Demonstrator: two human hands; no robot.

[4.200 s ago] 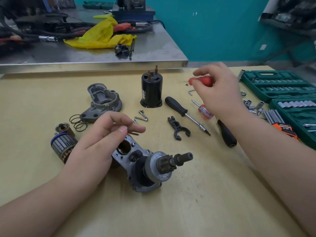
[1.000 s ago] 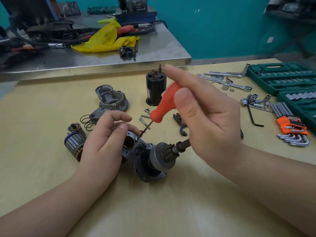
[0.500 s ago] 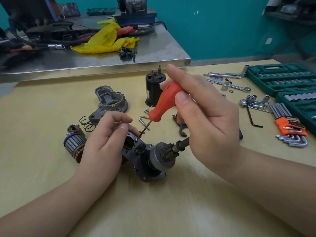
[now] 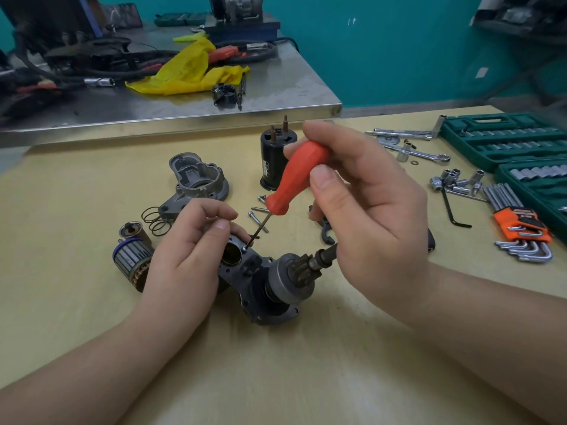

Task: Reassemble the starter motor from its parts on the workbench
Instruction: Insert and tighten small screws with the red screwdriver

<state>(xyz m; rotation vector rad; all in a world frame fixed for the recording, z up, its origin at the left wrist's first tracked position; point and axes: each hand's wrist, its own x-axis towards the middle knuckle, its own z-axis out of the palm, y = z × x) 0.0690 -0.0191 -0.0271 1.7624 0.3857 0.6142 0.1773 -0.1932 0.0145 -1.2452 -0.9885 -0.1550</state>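
Observation:
The dark starter housing point(image 4: 260, 289) with its pinion gear point(image 4: 303, 268) lies on the yellow workbench point(image 4: 306, 363). My left hand point(image 4: 184, 259) holds the housing's left end, thumb at the round opening. A red-handled screwdriver point(image 4: 294, 179) is gripped in my right hand point(image 4: 368, 216), tilted, with its tip on a screw point(image 4: 244, 248) at the housing's upper edge. Loose parts lie behind: the armature point(image 4: 132, 259), a small metal cylinder point(image 4: 132, 231), a grey end cover point(image 4: 196, 179), wire rings point(image 4: 156, 220), a black solenoid point(image 4: 273, 161), loose screws point(image 4: 257, 220) and a black fork lever point(image 4: 326, 236).
Green socket cases point(image 4: 503, 139) stand at the right edge, with hex keys in an orange holder point(image 4: 521, 228), loose sockets point(image 4: 454, 182) and wrenches point(image 4: 423, 154) beside them. A black tool handle point(image 4: 431, 240) shows behind my right wrist. A steel table point(image 4: 276, 96) with a yellow cloth sits beyond.
My right hand brought the red screwdriver from the far side of the bench to the housing, and its tip has come down onto the screw. My left hand stays on the housing.

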